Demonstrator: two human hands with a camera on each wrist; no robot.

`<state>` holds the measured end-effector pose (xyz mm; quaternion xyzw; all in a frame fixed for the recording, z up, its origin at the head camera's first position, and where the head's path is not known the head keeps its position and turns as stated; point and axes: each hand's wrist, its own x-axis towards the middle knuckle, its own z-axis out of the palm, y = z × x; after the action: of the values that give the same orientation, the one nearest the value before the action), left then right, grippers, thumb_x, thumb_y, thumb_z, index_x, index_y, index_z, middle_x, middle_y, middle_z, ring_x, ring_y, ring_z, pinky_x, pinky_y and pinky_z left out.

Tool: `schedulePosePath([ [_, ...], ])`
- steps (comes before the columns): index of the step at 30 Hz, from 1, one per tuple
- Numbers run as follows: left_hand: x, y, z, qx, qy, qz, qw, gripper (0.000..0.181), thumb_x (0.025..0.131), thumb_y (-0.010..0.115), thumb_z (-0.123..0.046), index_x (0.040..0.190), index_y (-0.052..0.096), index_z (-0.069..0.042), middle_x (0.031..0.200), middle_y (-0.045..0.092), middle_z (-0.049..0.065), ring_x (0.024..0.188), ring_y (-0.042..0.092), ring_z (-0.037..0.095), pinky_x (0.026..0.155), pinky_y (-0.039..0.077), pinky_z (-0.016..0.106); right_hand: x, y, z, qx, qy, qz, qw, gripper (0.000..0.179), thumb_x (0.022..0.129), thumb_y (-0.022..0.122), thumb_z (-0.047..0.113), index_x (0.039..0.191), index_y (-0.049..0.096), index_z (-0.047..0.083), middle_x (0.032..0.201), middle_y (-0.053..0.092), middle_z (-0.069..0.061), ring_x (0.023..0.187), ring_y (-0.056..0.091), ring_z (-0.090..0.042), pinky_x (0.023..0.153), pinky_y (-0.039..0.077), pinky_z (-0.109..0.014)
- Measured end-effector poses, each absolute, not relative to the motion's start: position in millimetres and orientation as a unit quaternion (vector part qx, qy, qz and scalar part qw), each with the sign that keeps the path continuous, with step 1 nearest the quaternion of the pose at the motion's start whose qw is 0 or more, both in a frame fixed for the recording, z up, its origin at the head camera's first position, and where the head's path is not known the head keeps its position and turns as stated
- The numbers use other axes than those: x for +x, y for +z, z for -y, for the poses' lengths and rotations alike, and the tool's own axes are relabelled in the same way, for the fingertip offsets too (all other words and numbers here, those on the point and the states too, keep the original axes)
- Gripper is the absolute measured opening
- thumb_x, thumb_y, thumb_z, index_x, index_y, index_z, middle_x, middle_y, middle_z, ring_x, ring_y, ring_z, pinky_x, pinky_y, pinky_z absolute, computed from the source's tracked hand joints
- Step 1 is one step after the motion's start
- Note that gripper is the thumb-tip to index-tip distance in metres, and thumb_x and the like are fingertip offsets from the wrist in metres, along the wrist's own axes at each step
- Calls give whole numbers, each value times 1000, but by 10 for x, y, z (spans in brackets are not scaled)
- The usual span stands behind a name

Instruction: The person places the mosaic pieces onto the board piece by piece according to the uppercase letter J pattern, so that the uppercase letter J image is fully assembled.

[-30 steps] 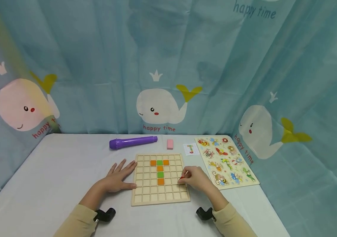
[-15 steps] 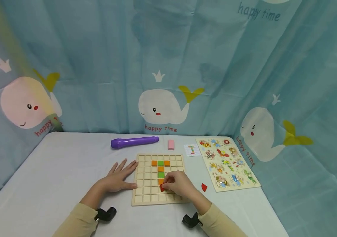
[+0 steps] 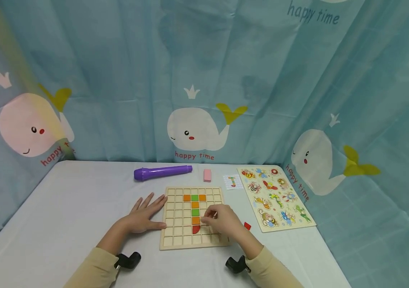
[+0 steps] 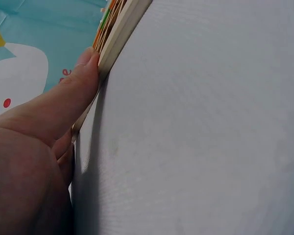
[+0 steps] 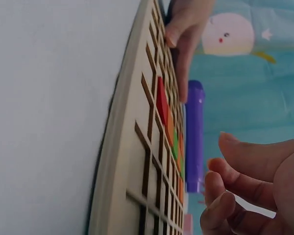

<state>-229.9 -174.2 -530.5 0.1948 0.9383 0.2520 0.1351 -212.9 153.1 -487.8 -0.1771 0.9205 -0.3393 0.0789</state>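
Observation:
A square wooden grid board (image 3: 177,242) lies on the table. Its cells hold orange and green square tiles in a T shape, with a red quarter-round piece (image 3: 196,229) in the cell under the lowest orange tile (image 3: 195,220). My left hand (image 3: 142,219) rests with spread fingers against the board's left edge, its thumb (image 4: 83,73) touching the rim in the left wrist view. Over the board's right half is my right hand (image 3: 222,219), just right of the tile column. Its fingers are loosely bent, and the right wrist view shows nothing between thumb and fingers.
Another red piece (image 3: 247,226) lies on the table by my right wrist. Behind the board are a purple toy microphone (image 3: 162,172), a pink block (image 3: 207,175) and a small pattern card (image 3: 232,182). An insect puzzle board (image 3: 276,198) lies at the right.
My right hand has carried a red piece from the board's right edge to the tile column, left it in the cell, and drawn back slightly right. My left hand stays put.

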Motion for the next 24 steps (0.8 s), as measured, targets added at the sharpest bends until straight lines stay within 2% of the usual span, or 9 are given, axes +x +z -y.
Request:
schedulePosePath([
  [3,-2298,-5308,1736,196,256,-937,134,103,85,66,-68,163,20,-19,170,15,7,156,-7,42,121,-11,64,-2122,-4852,-1715,-171,-338,-923,66,14,92,75,33,82,70,25,74,62,11,67,54,-9,57,46,-24],
  [8,-2268,-5301,1726,192,255,-937,144,103,85,65,-69,163,19,-19,170,14,7,156,-7,42,121,-12,64,-2076,-4834,-2090,-109,-334,-935,53,8,90,78,26,90,71,21,80,64,10,66,55,-11,56,47,-26],
  [15,-2277,-5294,1723,190,256,-938,134,103,85,66,-68,163,21,-18,170,16,7,156,-5,43,121,-10,65,-2011,-4839,-2420,-44,-336,-939,48,18,86,81,22,99,73,13,88,68,5,62,61,-13,55,50,-29],
  [19,-2296,-5301,1722,196,255,-938,132,103,85,65,-69,163,20,-19,170,16,7,155,-5,43,121,-10,65,-1954,-4891,-2543,-4,-288,-957,32,21,81,85,22,95,72,12,85,66,5,69,58,-11,63,46,-29],
  [24,-2302,-5290,1733,191,250,-939,136,103,85,65,-69,163,20,-19,170,15,6,156,-6,42,121,-10,64,-1953,-4944,-2611,3,-245,-969,23,22,76,89,22,85,72,12,77,61,4,71,53,-12,64,43,-30],
])
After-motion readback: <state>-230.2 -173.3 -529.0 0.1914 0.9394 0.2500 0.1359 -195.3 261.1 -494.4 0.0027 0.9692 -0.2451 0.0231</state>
